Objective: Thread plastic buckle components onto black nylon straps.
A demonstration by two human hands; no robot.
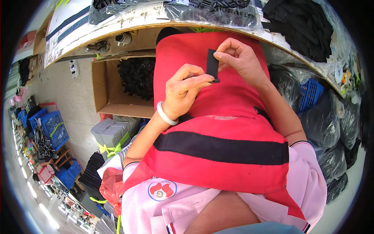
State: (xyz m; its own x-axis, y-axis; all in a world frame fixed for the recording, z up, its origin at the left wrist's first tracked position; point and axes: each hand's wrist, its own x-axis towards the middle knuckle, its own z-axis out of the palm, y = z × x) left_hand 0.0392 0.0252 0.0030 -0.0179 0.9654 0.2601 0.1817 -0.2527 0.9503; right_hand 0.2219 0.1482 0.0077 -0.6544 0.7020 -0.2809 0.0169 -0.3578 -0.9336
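A short black webbing strap (212, 67) is stretched between my hands, above the lap of my red apron (183, 50). At its lower end is a small dark plastic piece (214, 81), perhaps a buckle; its exact shape cannot be made out. My left hand (186, 86), with a white bangle (165, 114) at the wrist, is closed, pinching this lower end between thumb and fingers. My right hand (239, 58) is also closed, its thumb and forefinger gripping the strap's upper right edge.
Beyond my lap runs a worn worktable (148, 24), bearing a heap of black straps (300, 29) and clear bags of black parts (210, 8). A cardboard box (102, 87) of black pieces stands at left, near stacked grey bundles (111, 132). Dark plastic bags (321, 121) crowd the right.
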